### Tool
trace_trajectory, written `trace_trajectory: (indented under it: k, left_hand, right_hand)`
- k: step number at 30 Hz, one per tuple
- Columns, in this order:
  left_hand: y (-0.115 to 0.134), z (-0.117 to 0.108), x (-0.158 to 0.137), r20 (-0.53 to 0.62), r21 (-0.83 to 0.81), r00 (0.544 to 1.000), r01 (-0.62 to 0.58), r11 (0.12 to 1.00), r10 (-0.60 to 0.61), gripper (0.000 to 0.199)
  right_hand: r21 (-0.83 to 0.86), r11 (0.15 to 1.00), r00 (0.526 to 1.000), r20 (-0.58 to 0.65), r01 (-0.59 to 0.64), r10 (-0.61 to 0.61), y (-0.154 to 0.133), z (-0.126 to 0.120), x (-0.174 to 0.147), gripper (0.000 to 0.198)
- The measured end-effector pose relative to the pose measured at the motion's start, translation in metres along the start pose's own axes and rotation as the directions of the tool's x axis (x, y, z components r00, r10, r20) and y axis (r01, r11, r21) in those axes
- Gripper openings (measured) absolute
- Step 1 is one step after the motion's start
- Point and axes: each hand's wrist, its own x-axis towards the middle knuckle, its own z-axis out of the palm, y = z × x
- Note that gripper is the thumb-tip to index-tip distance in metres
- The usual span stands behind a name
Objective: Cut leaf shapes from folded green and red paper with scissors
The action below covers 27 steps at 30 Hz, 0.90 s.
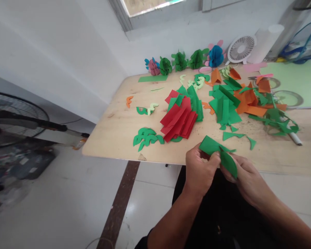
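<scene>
Over the table's front edge, my left hand (200,169) pinches a piece of green paper (209,144) between thumb and fingers. My right hand (245,173) is closed around a curved, leaf-like part of green paper (229,163) beside it. The two green parts meet between my hands; whether they are one sheet or two I cannot tell. Just beyond lie thin green paper offcuts (237,135). A stack of folded red paper (180,119) rests on the table ahead of my left hand, and folded green paper pieces (225,103) lie further back.
Scalloped green cut-outs (146,138) lie near the table's (109,138) front left. Orange paper pieces (248,98) and green scraps (280,119) spread at right. Paper figures (180,61), a small white fan (241,49) and a white roll (268,43) stand along the wall.
</scene>
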Motion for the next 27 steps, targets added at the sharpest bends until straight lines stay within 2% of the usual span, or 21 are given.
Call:
trace_trajectory:
  k: [3,7,16,27]
  left_hand:
    - [0.004,0.003,-0.002,-0.006,-0.013,1.000,-0.010,1.000,0.010,0.005]
    - [0.011,0.006,-0.005,-0.029,0.053,0.999,-0.034,0.998,0.035,0.004]
    - [0.019,0.009,-0.009,-0.036,0.116,0.997,-0.065,0.991,0.070,0.005]
    - [0.019,0.007,-0.009,-0.007,0.102,0.998,-0.066,0.993,0.067,0.005]
  right_hand:
    - [0.028,0.999,1.000,-0.016,0.022,-0.022,0.002,0.002,-0.001,0.044]
    - [0.067,0.997,0.999,-0.034,0.037,-0.035,0.003,0.005,-0.001,0.045]
    - [0.051,0.994,0.995,-0.025,0.096,-0.095,0.003,0.006,-0.004,0.044]
    - [0.124,0.990,0.997,-0.034,0.066,-0.062,0.002,0.006,-0.004,0.043]
